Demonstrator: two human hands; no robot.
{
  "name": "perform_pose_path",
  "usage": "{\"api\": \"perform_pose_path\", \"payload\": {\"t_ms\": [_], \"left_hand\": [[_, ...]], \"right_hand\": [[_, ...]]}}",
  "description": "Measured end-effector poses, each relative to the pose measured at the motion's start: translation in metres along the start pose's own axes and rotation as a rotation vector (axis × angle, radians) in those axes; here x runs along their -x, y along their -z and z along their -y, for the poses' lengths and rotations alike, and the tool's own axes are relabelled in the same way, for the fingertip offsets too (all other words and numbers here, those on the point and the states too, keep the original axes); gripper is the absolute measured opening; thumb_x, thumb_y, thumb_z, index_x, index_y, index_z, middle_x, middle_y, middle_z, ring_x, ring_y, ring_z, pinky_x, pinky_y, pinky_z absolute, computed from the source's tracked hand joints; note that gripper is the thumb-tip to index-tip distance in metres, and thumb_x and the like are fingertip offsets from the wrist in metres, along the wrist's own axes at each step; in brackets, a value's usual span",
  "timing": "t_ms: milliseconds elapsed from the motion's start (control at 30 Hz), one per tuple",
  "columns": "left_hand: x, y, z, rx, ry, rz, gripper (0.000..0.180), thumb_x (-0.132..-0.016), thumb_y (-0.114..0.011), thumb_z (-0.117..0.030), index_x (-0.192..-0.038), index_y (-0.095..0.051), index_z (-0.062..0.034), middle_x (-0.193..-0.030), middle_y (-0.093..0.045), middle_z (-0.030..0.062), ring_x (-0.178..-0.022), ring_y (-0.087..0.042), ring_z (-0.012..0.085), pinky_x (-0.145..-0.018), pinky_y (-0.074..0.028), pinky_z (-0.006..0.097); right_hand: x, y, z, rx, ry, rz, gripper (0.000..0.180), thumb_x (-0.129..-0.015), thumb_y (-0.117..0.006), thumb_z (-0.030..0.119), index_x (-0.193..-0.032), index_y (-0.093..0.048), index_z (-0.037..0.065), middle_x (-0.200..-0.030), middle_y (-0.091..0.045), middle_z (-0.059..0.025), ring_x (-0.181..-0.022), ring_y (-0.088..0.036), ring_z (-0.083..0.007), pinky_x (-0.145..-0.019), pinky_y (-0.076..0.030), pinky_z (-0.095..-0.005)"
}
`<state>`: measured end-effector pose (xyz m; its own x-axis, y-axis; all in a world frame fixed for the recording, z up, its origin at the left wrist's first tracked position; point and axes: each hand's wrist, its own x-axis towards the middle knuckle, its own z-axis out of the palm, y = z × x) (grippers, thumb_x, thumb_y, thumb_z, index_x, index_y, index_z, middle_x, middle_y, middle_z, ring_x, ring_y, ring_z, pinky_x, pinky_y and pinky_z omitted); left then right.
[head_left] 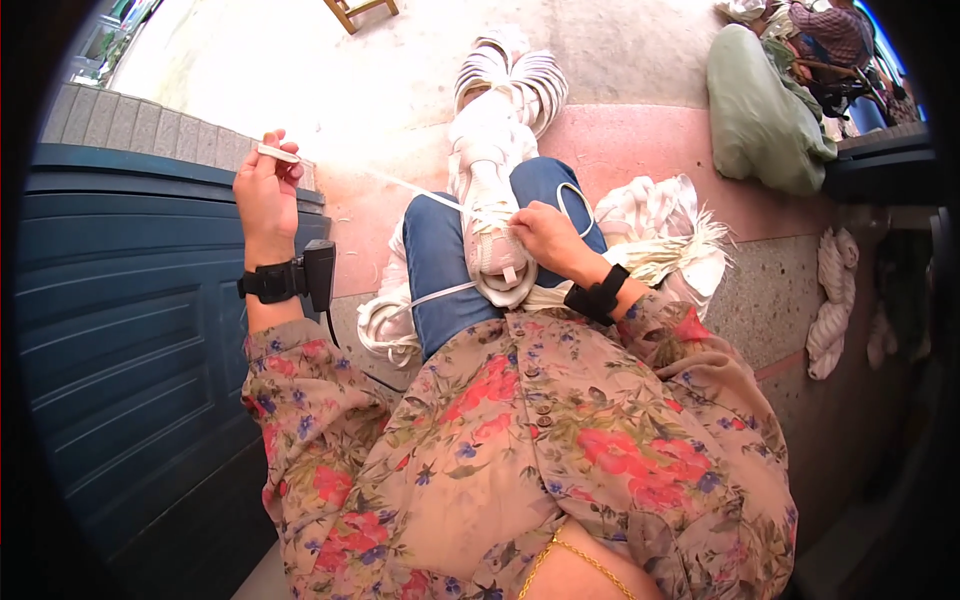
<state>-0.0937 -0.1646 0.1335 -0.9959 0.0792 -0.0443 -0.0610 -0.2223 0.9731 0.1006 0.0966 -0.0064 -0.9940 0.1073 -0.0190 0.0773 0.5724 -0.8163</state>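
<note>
1. Head view: left hand point(268, 195) clamped on the lace point(425, 193), stretched out leftward!
2. Right hand point(552, 240) curled at the shoe point(490, 250), between the knees point(435, 270); its grip couldn't be told.
3. Gentle, even tension seemed best.

Shoe point(492, 250) between knees point(432, 235), bundle point(650, 212) right.

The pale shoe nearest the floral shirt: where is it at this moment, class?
In the head view, the pale shoe sits near the centre, between the legs of the blue jeans, with the right hand at its right side.
</note>
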Motion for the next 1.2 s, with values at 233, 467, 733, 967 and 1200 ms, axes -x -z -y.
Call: {"api": "perform_pose_path", "payload": {"t_ms": [233, 467, 733, 967, 1200], "left_hand": [[0.002, -0.030, 0.008, -0.265, 0.035, 0.085, 0.028, -0.088, -0.052, -0.014, -0.112, -0.050, -0.0014, -0.096, -0.056, 0.0061, -0.078, -0.050, 0.0099, -0.064, -0.042, 0.025], [0.106, -0.042, 0.135, -1.225, -0.597, 0.535, 0.009, -0.070, -0.057, -0.012, -0.078, -0.063, -0.0093, -0.103, -0.055, 0.0145, -0.103, -0.047, 0.0312, -0.084, -0.037, 0.042], [0.147, -0.069, 0.138, -1.653, -0.684, 0.466, 0.012, -0.072, -0.057, -0.011, -0.082, -0.061, -0.0065, -0.118, -0.047, 0.0130, -0.113, -0.035, 0.0360, -0.086, -0.030, 0.049], [0.144, -0.067, 0.158, -1.414, -0.515, 0.414, 0.012, -0.071, -0.057, -0.012, -0.080, -0.061, -0.0038, -0.118, -0.048, 0.0156, -0.113, -0.036, 0.0355, -0.085, -0.031, 0.049], [0.137, -0.067, 0.164, -1.402, -0.598, 0.469, 0.012, -0.072, -0.059, -0.013, -0.080, -0.062, -0.0053, -0.118, -0.048, 0.0129, -0.114, -0.037, 0.0342, -0.084, -0.033, 0.047]], "right_hand": [[-0.004, -0.009, 0.001, 0.149, 0.113, 0.051, 0.012, -0.077, -0.053, 0.009, -0.079, -0.063, 0.002, -0.081, -0.057, -0.0158, -0.081, -0.054, -0.0326, -0.073, -0.044, -0.0397], [-0.007, -0.013, 0.001, -0.047, 0.072, 0.047, 0.017, -0.078, -0.046, 0.004, -0.091, -0.058, 0.000, -0.083, -0.059, -0.0210, -0.082, -0.055, -0.0368, -0.072, -0.044, -0.0432], [-0.006, -0.012, 0.012, 0.169, 0.164, 0.058, 0.023, -0.076, -0.047, 0.001, -0.098, -0.052, -0.001, -0.082, -0.059, -0.0202, -0.080, -0.055, -0.0363, -0.072, -0.044, -0.0422], [-0.007, -0.024, 0.008, -0.031, 0.038, -0.080, 0.025, -0.074, -0.051, 0.001, -0.098, -0.056, 0.000, -0.076, -0.060, -0.0188, -0.077, -0.056, -0.0354, -0.070, -0.046, -0.0408], [-0.008, -0.019, 0.009, -0.082, -0.028, 0.013, 0.023, -0.075, -0.051, 0.003, -0.097, -0.056, -0.001, -0.077, -0.060, -0.0216, -0.076, -0.058, -0.0369, -0.070, -0.046, -0.0416]]}}
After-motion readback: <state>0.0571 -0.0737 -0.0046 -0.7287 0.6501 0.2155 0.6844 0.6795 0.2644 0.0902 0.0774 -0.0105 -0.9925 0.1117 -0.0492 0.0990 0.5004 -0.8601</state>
